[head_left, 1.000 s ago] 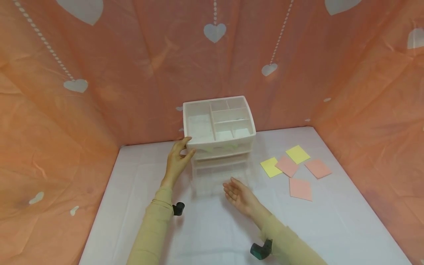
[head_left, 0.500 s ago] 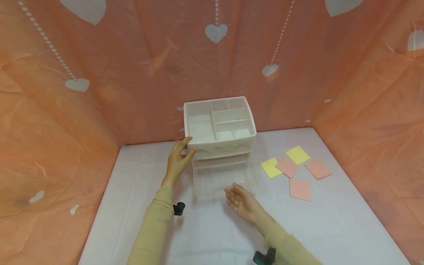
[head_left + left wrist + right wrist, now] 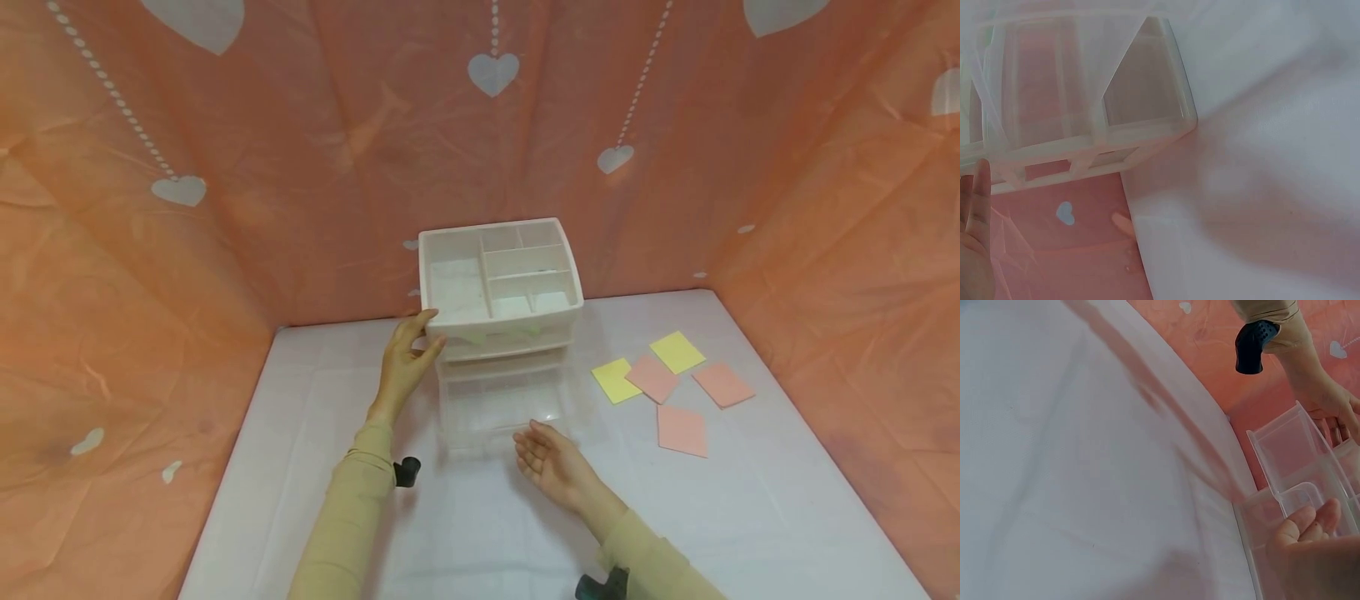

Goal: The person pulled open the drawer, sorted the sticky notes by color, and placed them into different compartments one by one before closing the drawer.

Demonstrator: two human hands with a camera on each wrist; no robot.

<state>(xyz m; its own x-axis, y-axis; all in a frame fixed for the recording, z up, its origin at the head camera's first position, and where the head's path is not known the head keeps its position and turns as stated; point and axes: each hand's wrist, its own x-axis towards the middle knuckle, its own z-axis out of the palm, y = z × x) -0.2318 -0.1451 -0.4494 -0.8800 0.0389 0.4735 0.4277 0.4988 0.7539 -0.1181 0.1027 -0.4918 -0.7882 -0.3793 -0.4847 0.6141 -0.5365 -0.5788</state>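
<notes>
Head view: the right hand, fingers curled on the clear drawer at lower centre, has apparently drawn it wider open; the left hand grips the organizer at its left corner.

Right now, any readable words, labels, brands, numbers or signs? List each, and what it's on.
None readable in any view.
Pale green marks on the front of the drawer unit: too blurred to tell pattern from lettering.
Yellow notes, pink notes: no writing visible.
Pink cloth: printed hearts, no text.
</notes>
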